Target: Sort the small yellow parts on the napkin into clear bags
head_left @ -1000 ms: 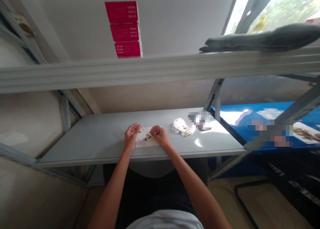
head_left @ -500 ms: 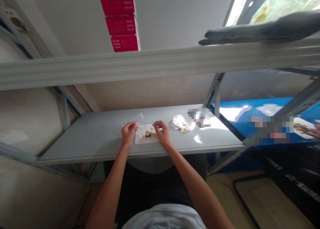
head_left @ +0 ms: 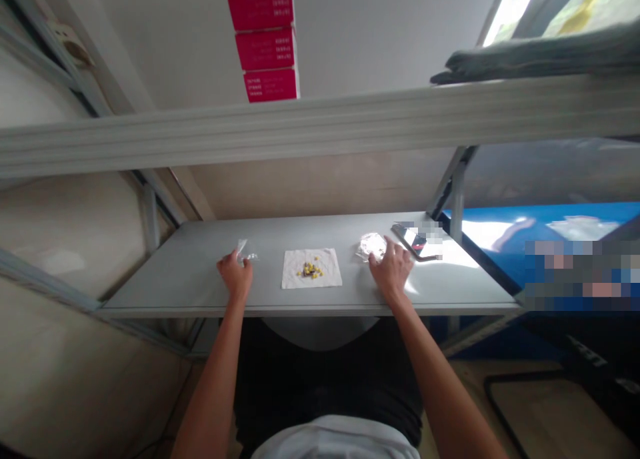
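On the left of the tabletop, my left hand point(head_left: 235, 273) is closed on a crumpled clear plastic bag point(head_left: 246, 252), which sticks out past the fingertips. My right hand point(head_left: 394, 267) reaches over the right side with its fingers spread. Its thumb and index finger are at the near edge of a pile of shiny clear plastic bags point(head_left: 370, 245); the hand partly covers the pile. Between my hands a white cloth or paper sheet point(head_left: 290, 280) lies flat. Small yellow and dark pieces point(head_left: 312, 270) sit heaped in its middle, too small to name.
A phone-like dark object point(head_left: 409, 240), partly blurred out, lies behind my right hand. A shelf beam point(head_left: 320, 129) crosses above the table, with red boxes point(head_left: 267, 49) and dark folded fabric point(head_left: 535, 62) above it. A blue table point(head_left: 493, 249) adjoins on the right.
Both hands have moved apart from the white sheet, the left one leftward with the plastic bag, the right one rightward to the bag pile. The small pieces now lie uncovered, gathered closer together.
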The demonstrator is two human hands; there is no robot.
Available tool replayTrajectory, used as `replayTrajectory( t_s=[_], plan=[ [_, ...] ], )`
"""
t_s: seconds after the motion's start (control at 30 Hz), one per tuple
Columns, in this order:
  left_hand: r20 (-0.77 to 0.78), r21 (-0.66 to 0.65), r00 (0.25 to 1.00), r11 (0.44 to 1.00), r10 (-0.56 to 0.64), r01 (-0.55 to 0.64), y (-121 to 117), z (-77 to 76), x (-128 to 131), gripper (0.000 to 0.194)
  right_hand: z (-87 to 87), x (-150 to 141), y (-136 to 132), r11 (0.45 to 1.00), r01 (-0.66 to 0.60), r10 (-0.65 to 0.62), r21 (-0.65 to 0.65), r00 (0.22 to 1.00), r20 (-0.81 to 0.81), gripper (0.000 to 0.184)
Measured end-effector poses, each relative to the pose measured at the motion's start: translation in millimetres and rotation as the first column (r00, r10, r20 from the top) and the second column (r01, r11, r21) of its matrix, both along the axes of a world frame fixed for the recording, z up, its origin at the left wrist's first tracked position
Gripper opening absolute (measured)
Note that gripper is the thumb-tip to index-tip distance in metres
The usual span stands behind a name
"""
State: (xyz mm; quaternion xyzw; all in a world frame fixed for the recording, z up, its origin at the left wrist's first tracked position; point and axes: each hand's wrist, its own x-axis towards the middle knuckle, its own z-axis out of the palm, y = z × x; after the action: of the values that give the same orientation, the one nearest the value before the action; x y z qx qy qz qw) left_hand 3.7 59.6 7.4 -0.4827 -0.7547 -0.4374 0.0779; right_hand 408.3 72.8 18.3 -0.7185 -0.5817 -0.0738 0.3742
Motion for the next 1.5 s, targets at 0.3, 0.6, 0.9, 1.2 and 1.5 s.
replayTrajectory(
  t_s=[0.3, 0.6, 0.9, 1.2, 1.5],
  plan=[
    [-0.132, -0.019, 0.988, 0.997, 0.073, -0.076, -6.3, 0.8, 14.9, 0.071, -11.4, 3.3, -3.9, 0.986, -0.084, 0.088, -0.147, 0.996, 0.024, 0.033],
    [-0.227, -0.262, 0.956, 0.957, -0.187, 0.125, 0.8, -20.6, 12.6, 0.049, -13.9, 8.9, -4.0, 0.999, -0.032, 0.032, -0.037, 0.999, -0.013, 0.034],
    [-0.285, -0.321, 0.931, 0.938, -0.229, 0.133, -1.6, -21.2, 15.4, 0.046, -18.2, 4.9, -3.7, 0.991, -0.060, 0.069, -0.116, 0.995, 0.075, 0.030],
    [-0.207, -0.053, 0.971, 0.993, -0.118, 0.109, -5.5, -11.7, 16.5, 0.049, -10.5, 9.1, -3.7, 0.960, 0.111, -0.030, 0.256, 0.953, -0.300, 0.044],
    [-0.179, -0.002, 0.979, 0.995, -0.098, 0.099, -11.9, -1.5, 20.7, 0.036, -9.3, 18.8, -2.8, 0.973, -0.044, 0.166, 0.225, 0.810, -0.562, 0.049]
  ],
)
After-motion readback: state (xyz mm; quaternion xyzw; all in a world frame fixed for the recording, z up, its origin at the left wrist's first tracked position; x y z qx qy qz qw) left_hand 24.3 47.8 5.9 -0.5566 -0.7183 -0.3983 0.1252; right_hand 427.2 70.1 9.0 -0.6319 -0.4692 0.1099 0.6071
